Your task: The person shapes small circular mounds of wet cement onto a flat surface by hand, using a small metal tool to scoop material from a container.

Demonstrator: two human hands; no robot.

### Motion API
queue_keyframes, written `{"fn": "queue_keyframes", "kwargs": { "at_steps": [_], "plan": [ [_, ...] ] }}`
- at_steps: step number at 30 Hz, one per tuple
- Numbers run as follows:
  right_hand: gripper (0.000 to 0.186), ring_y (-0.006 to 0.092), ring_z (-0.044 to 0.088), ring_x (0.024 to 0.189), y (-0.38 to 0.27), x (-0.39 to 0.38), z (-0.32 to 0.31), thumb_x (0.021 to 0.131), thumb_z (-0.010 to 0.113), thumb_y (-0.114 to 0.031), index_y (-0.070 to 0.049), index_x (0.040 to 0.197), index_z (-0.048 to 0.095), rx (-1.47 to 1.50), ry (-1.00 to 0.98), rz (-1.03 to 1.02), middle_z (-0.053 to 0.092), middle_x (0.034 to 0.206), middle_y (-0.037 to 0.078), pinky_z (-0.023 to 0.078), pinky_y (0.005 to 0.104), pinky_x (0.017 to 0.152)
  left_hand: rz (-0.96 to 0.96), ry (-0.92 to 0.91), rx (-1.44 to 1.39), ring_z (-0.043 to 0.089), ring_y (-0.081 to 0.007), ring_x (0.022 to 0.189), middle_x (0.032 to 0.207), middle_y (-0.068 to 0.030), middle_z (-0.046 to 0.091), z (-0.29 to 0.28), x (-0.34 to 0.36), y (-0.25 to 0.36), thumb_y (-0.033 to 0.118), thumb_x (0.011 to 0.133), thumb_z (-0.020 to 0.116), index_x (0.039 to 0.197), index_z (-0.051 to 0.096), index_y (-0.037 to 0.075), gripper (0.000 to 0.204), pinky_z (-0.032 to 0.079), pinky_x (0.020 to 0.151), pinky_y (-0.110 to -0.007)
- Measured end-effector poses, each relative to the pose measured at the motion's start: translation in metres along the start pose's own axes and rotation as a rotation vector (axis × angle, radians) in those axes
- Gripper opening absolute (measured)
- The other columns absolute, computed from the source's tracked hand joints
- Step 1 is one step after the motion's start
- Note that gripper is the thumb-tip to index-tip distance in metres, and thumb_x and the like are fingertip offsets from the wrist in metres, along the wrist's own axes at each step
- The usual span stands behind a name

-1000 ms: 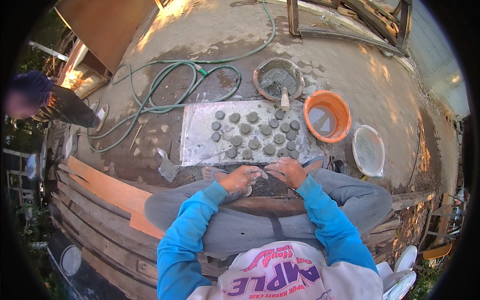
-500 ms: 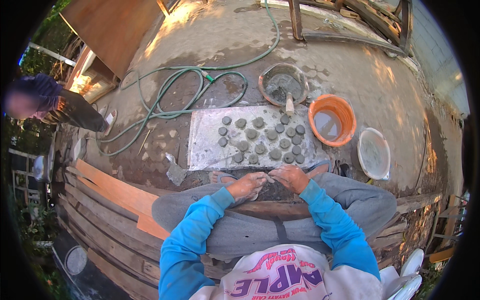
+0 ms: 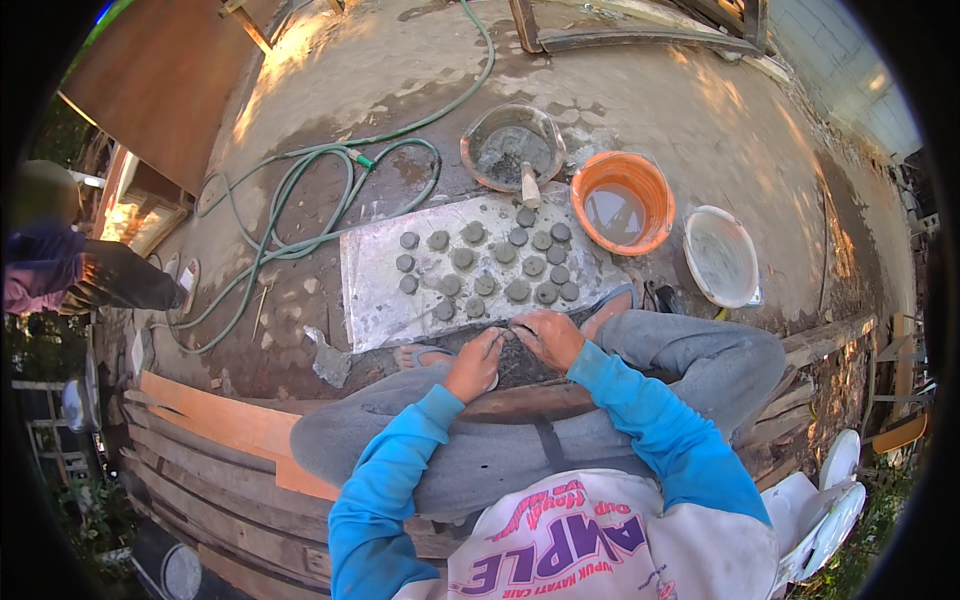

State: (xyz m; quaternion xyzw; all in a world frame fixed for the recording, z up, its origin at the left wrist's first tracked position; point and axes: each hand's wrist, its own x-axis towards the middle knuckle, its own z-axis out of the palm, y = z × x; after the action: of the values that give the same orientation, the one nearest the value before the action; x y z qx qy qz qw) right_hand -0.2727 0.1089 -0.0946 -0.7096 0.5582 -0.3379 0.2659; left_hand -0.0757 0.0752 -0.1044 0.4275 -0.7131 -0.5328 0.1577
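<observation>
My left hand point(image 3: 475, 364) and my right hand point(image 3: 549, 339) meet in front of my crossed legs, at the near edge of a whitish sheet point(image 3: 372, 312). Both have their fingers closed, fingertips together around something small and dark that I cannot make out. Beyond them, several small round grey cement discs point(image 3: 462, 258) lie spread over the sheet. Some look smooth-sided, others rougher, with a mark on top. A bowl of wet grey cement point(image 3: 512, 148) stands behind the sheet, a tool's pale handle point(image 3: 530, 186) leaning over its near rim.
An orange bucket point(image 3: 655, 205) of water and a whitish tub point(image 3: 722, 256) stand to the right. A green hose point(image 3: 275, 215) lies coiled on the left, near another person's leg point(image 3: 135, 278). I sit on wooden planks point(image 3: 215, 470); a plywood strip point(image 3: 225, 420) lies on them.
My view has turned, so the sheet and containers appear farther left. My left fingers, spread more loosely before, are now drawn together and point away from me, against the right fingertips.
</observation>
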Motion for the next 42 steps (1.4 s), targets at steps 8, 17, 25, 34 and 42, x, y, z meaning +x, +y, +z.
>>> {"fn": "queue_keyframes", "kwargs": {
  "at_steps": [8,17,25,34,42],
  "plan": [
    [0.019,0.0344,0.063,0.087,0.01,0.0,0.02,0.084,0.061,-0.018,-0.005,0.096,0.066,-0.09,0.2,0.193,0.066,0.093,0.015,0.05,0.0436,0.075,0.021,0.452,0.017,0.059,-0.0464,0.09,0.096,-0.0292,0.062,0.067,0.016,0.011,0.013,0.095,0.044,0.112,0.055,-0.004,0.026,0.047,0.077,-0.048],
    [0.02,0.0312,0.063,0.085,0.046,-0.002,0.027,0.088,0.059,-0.02,-0.004,0.098,0.064,-0.207,0.232,0.274,0.065,0.093,0.014,0.05,0.0403,0.074,-0.103,0.519,-0.051,0.062,-0.0338,0.095,0.102,-0.0227,0.064,0.099,0.037,0.001,0.015,0.098,0.041,0.114,0.055,-0.007,0.03,0.047,0.083,-0.039],
    [0.031,0.0134,0.06,0.092,0.059,-0.029,0.029,0.097,0.053,-0.025,-0.001,0.116,0.059,0.771,-0.007,0.728,0.063,0.103,0.004,0.05,0.0285,0.078,-0.103,0.287,-0.889,0.046,-0.0175,0.118,0.125,-0.0087,0.052,0.075,0.043,0.005,0.011,0.099,0.039,0.123,0.052,0.0,0.03,0.034,0.101,-0.029],
    [0.025,0.0079,0.057,0.078,0.05,-0.039,0.014,0.091,0.062,-0.017,0.002,0.107,0.065,0.692,0.059,0.599,0.067,0.091,0.003,0.047,0.0236,0.071,-0.201,0.133,-0.967,0.051,-0.0172,0.115,0.12,-0.0102,0.056,0.083,0.046,-0.001,0.012,0.098,0.043,0.123,0.051,-0.001,0.029,0.038,0.1,-0.03],
    [0.026,0.0076,0.057,0.076,0.073,-0.059,0.013,0.09,0.063,-0.018,0.002,0.107,0.064,0.863,-0.057,0.766,0.067,0.09,0.005,0.046,0.0241,0.068,-0.335,0.188,-0.99,0.061,-0.0195,0.097,0.106,-0.0122,0.061,0.08,0.058,0.002,0.018,0.094,0.056,0.115,0.055,0.0,0.027,0.051,0.082,-0.035]
  ]
}}
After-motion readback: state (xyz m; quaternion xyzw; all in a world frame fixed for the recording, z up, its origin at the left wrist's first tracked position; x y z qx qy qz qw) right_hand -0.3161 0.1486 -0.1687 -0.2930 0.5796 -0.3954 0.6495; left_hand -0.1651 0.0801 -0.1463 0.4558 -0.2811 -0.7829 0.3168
